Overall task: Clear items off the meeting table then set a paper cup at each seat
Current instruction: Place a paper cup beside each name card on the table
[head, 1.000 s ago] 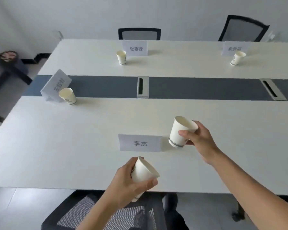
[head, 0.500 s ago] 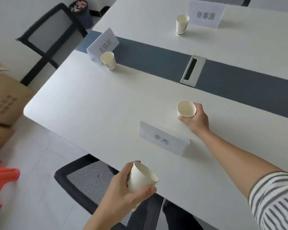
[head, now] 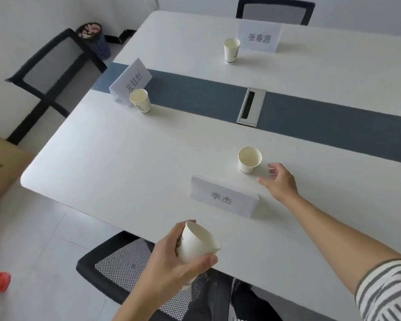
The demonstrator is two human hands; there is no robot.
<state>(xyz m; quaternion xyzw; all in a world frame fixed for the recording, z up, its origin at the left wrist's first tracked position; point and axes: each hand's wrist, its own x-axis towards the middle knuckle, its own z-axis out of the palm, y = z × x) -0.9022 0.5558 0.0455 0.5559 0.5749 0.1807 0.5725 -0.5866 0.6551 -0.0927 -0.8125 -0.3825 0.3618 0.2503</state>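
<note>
right hand (head: 280, 181) beside cup (head: 249, 159), left hand (head: 171, 258) gripping another cup (head: 196, 243)

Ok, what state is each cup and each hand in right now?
near cup, upright on the table, empty, nothing touching it.
held cup, tilted, off the table, in the left hand.
left-end cup, upright on the table, empty.
far cup, upright on the table.
left hand, grips the held cup.
right hand, open, beside the near cup, apart from it.

Cup (head: 249, 159) behind name card (head: 223, 198), on table (head: 116, 163); chair (head: 116, 262) before table
</note>
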